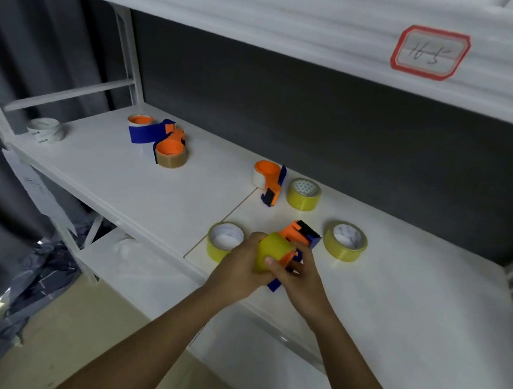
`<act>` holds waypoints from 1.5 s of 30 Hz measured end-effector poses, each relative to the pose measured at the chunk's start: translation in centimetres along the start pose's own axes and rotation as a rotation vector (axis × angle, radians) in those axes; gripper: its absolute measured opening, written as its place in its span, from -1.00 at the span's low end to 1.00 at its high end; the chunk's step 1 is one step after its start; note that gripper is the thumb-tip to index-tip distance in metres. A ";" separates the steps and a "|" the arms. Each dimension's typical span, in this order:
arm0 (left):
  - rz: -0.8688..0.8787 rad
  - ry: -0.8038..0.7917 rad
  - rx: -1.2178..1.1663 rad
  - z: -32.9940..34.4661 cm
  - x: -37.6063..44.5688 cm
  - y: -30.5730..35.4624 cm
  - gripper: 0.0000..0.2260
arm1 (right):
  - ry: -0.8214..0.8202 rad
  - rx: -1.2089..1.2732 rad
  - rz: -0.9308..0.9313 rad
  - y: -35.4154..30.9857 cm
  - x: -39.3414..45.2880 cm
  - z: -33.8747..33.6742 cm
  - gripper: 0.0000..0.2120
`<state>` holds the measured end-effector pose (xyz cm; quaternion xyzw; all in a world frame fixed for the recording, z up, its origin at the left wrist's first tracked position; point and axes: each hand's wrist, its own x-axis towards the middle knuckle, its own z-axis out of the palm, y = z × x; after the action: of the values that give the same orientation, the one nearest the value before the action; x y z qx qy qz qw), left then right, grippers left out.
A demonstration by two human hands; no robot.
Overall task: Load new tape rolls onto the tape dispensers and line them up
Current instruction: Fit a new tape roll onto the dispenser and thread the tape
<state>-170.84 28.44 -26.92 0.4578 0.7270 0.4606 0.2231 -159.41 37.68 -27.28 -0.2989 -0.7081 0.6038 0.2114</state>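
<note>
Loading in progress on a white shelf (pixel 131 182). The left hand (pixel 235 270) is gripping a yellow tape roll (pixel 270 250) and pressing it onto the orange-and-blue dispenser (pixel 303 233), which the right hand (pixel 299 273) is grasping from the other side; whether the roll is fully seated cannot be told.

Progress, as a judgement: two dispensers appear loaded. The far dispenser (pixel 168 142) is carrying a brown roll (pixel 171 158) at the back left, and the middle dispenser (pixel 270 181) is carrying a white roll (pixel 258 178).

Three loose yellow rolls are lying flat: one (pixel 303 195) just beside the middle dispenser, one (pixel 344 242) to the right of the hands, one (pixel 222 241) to their left. Lining up is not yet done.

No containers are showing; a white roll (pixel 46 131) is sitting alone at the far left.
</note>
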 end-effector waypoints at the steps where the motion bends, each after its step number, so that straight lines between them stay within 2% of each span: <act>1: 0.011 0.008 0.044 0.4 0.0 -0.5 -0.58 | -0.017 -0.100 0.027 0.1 -0.3 -0.4 -0.61; 3: 0.034 0.028 0.119 0.9 -0.1 -1.1 -0.59 | 0.045 -0.415 -0.002 0.6 -0.6 -1.3 -0.62; 4: 0.037 0.032 0.141 1.2 -0.1 -1.4 -0.57 | 0.122 -0.551 -0.086 0.8 -0.6 -1.6 -0.64; 5: 0.038 0.031 0.164 1.4 -0.2 -1.6 -0.54 | 0.181 -0.622 -0.190 0.8 -0.6 -1.7 -0.69; 7: 0.031 0.024 0.226 1.9 -0.4 -1.7 -0.49 | 0.189 -0.646 -0.296 0.6 -0.5 -1.5 -0.80; 10: 0.012 0.016 0.249 2.4 -0.4 -1.8 -0.46 | 0.177 -0.672 -0.271 0.6 -0.5 -1.0 -0.86; 14: 0.017 -0.006 0.312 2.7 -0.1 -1.7 -0.43 | 0.260 -0.795 -0.145 0.7 -0.1 -0.5 -0.71; 19: 0.007 0.001 0.413 2.9 -0.4 -1.6 -0.44 | 0.241 -0.765 -0.093 0.0 0.1 -0.9 -0.75; 22: 0.003 0.019 0.463 3.1 -0.6 -1.5 -0.45 | 0.200 -0.831 -0.068 -0.4 0.1 -0.9 -0.77; 27: 0.016 0.011 0.562 3.5 -0.9 -1.5 -0.43 | 0.231 -0.886 -0.080 -0.3 -0.1 -1.0 -0.74; 31: 0.060 0.005 0.627 3.6 -0.9 -1.5 -0.40 | 0.274 -0.856 -0.075 0.4 -0.3 -1.2 -0.79; 34: 0.109 -0.002 0.677 3.8 -1.2 -1.3 -0.35 | 0.284 -0.716 -0.050 0.9 -0.6 -2.2 -0.84; 37: 0.090 0.014 0.663 3.8 -1.1 -1.0 -0.40 | 0.241 -0.616 -0.106 0.9 -1.3 -2.5 -0.91; 39: 0.081 0.017 0.656 3.7 -1.0 -0.9 -0.43 | 0.213 -0.673 -0.146 1.0 -1.6 -2.0 -0.87; 42: 0.090 0.025 0.621 3.8 -1.2 -1.2 -0.46 | 0.256 -0.778 -0.152 1.4 -1.6 -1.2 -0.76; 45: 0.077 0.016 0.592 3.7 -0.9 -1.3 -0.50 | 0.245 -0.764 -0.133 1.3 -1.1 -1.1 -0.77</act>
<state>-168.24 29.13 -29.85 0.5267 0.8134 0.2402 0.0565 -157.67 37.90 -28.24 -0.3791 -0.8689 0.2422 0.2064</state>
